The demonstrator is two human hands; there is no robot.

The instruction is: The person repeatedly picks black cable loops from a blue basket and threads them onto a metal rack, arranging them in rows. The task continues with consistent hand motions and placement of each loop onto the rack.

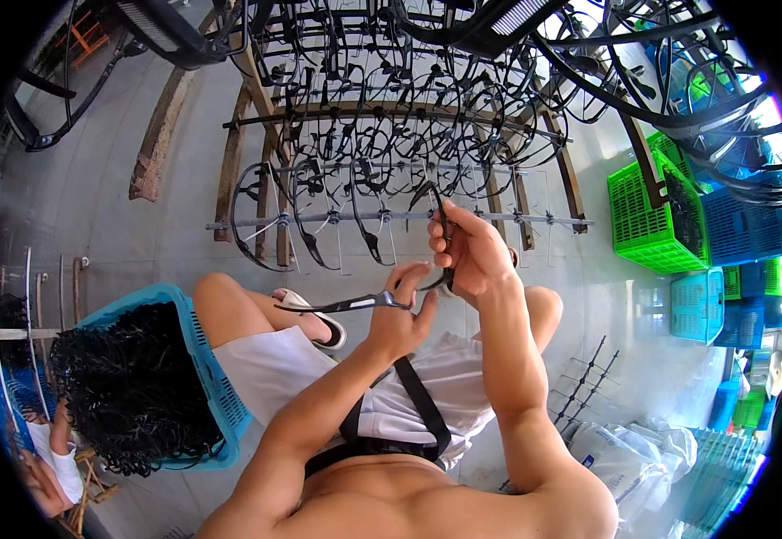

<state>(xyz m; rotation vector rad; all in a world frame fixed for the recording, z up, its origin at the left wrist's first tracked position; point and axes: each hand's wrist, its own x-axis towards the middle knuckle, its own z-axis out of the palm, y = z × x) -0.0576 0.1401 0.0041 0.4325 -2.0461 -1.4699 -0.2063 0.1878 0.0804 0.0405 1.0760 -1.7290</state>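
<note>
— What does the black curved frame (360, 303) look like?
— Slim and dark, with a pale grey patch. The left hand (402, 310) pinches it between thumb and fingers, between the person's knees; the right hand (474, 251) has its fingers curled round a black strip (446, 226) beside the rack (535, 218).
— And the room?
— Pale grey floor (153, 247), black loops crowding the rack, a blue basket (202, 373) of black pieces (135, 386) at left, a green crate (635, 211) at right.
— Which way does the frame point?
— Its thin tip points left; the long axis runs roughly sideways, the right end curving upward.
</note>
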